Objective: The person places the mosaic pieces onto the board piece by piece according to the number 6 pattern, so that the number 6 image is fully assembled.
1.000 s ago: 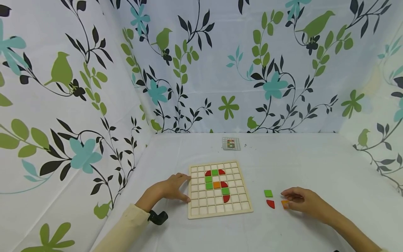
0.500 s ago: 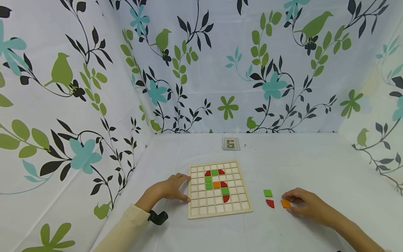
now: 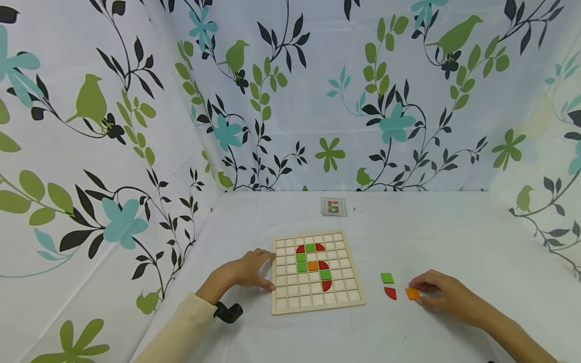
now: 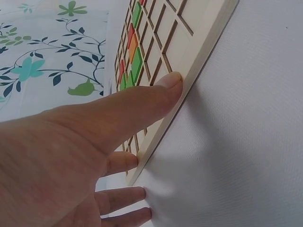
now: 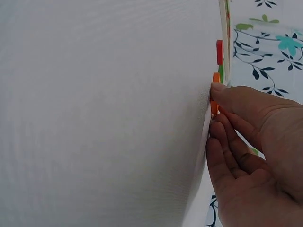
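Observation:
My left hand [image 3: 248, 269] rests at the left edge of a wooden grid board [image 3: 286, 302]. In the left wrist view its thumb [image 4: 163, 92] presses the rim, and the fingers lie fairly straight along that side. Red, green and orange tiles sit in several cells of the board. To the right of it, my right hand [image 3: 447, 297] pinches an orange square tile [image 3: 412, 294] at the tabletop; the thumb covers part of it in the right wrist view. Just left of that tile lie a green square tile [image 3: 387, 278] and a red quarter-round tile [image 3: 390, 293].
A small card [image 3: 333, 206] with a coloured grid pattern lies behind the board, with tiny dark specks beside it. The white-covered table [image 3: 408, 227] meets patterned curtains [image 3: 290, 141] at the back and sides.
My right fingers have drawn slightly to the right, so more of the orange tile shows. The left hand and the board stay in place.

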A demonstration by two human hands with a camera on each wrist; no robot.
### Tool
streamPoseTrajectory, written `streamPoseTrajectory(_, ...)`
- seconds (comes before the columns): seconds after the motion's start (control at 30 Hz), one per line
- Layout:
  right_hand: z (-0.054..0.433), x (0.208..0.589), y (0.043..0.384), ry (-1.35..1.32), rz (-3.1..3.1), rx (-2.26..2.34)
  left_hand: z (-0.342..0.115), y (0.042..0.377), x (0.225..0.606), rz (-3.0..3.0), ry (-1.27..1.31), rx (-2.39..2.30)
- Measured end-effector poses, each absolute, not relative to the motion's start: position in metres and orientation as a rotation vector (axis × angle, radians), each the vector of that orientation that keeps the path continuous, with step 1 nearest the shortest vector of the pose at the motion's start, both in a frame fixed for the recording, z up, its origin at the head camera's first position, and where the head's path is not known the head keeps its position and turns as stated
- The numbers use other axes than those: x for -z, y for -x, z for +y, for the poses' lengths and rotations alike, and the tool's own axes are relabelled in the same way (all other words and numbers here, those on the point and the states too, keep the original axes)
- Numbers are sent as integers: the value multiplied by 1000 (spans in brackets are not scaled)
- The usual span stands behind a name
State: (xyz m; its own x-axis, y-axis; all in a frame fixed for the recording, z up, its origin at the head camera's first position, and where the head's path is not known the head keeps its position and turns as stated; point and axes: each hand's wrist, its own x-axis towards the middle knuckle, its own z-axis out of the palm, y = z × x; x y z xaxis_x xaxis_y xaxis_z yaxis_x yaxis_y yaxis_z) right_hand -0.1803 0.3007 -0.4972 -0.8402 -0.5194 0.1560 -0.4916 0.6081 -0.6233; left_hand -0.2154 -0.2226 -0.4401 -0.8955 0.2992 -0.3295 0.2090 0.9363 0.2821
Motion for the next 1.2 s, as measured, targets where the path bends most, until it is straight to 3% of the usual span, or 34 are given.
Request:
streamPoseTrajectory(0.37,302,500,181,951,2784,1059,-222,213,440,2725,-360,-353)
streamPoseTrajectory(1.2,266,467,194,781,2874,918,-222,214,439,2728,-364,-365)
